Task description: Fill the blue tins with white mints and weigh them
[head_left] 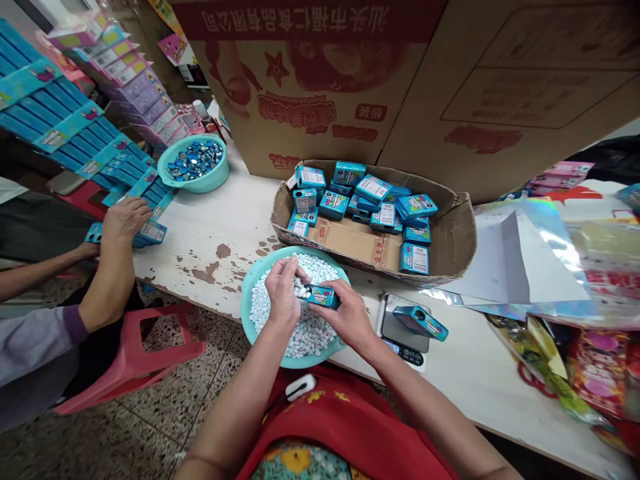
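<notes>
While the right hand (353, 310) clasps a blue candy carton (324, 297) above the turquoise bowl (246, 313), the left hand (283, 290), half curled, holds white candies (301, 291) at the carton's left end. Risk: candies may scatter beyond the rim should the left fingers loosen. Second carton (421, 321), overhanging the digital scale (391, 328): a nudge could topple it. Hidden: held carton's interior, left palm. Too small to read: scale display.

Over a basin (246, 303) of white pellets (311, 341), the right hand (354, 315) is gripping a blue box (323, 296), the left hand (283, 293) holding pellets at its end. Another box (425, 324) is lying on a scale (394, 329).
</notes>
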The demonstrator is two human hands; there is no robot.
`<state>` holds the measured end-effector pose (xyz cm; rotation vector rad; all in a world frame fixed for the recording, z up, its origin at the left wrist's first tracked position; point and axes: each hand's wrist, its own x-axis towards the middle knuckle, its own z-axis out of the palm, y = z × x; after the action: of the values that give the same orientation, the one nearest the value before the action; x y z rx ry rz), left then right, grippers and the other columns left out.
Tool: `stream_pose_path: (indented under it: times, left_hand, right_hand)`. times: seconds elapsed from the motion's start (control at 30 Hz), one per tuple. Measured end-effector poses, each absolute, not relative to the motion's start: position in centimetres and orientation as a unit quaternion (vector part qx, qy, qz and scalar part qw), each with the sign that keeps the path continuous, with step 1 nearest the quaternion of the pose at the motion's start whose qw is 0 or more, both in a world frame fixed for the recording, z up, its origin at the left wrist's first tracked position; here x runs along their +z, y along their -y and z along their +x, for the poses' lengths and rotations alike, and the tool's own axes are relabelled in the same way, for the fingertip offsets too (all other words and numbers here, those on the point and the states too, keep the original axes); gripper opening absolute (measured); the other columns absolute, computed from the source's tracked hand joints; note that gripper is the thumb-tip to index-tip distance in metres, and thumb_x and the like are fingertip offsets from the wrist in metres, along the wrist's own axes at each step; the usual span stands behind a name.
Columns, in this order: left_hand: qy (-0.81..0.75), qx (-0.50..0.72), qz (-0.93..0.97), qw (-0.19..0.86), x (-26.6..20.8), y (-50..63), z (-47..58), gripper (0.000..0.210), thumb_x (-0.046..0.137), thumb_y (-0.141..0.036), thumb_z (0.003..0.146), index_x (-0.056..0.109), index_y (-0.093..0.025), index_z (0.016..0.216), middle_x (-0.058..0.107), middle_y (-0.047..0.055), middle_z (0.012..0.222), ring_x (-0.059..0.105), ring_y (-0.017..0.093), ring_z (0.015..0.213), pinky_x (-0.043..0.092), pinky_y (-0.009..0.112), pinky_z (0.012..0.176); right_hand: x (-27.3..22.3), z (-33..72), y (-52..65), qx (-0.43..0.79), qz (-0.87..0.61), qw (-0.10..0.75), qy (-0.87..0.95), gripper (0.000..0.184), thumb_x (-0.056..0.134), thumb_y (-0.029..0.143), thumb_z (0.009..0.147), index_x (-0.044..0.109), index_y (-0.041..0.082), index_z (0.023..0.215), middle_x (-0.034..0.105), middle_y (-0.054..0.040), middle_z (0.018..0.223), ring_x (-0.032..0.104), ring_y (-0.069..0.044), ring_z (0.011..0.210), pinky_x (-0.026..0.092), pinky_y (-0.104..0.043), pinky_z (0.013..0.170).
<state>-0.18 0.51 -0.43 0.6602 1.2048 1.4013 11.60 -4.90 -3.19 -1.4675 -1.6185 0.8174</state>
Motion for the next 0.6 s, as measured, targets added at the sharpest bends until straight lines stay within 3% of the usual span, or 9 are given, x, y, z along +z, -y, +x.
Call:
stream_pose_path:
  times: [0.47, 0.6]
  left_hand:
    - [-0.474, 0.563, 0.274, 0.619, 0.1, -0.6, 0.2, 0.023, 0.058, -0.041, 0.082, 0.053, -0.018, 0.081, 0.052, -0.004, 0.055, 0.049, 0.009, 0.043, 0.048, 0.026, 0.057]
    - [-0.51, 0.586, 0.292, 0.557, -1.5, -2.1, -2.4, 0.031, 0.048, -0.049, 0.085, 0.053, -0.019, 0.086, 0.052, -0.003, 0.06, 0.053, 0.012, 0.052, 0.051, 0.031, 0.065]
  right_hand:
    - [-3.8, 11.9, 4.5, 0.357, -0.573, 0.419, 0.607, 0.031, 0.076, 0.028, 0.072, 0.063, 0.021, 0.099, 0.063, -0.0041, 0.092, 0.06, -0.022, 0.088, 0.046, -0.033, 0.078]
    - [-3.2, 12.8, 5.2, 0.385, -0.555, 0.449, 0.585, 0.031, 0.077, 0.032, 0.072, 0.064, 0.022, 0.098, 0.063, -0.0042, 0.093, 0.06, -0.021, 0.088, 0.047, -0.034, 0.079]
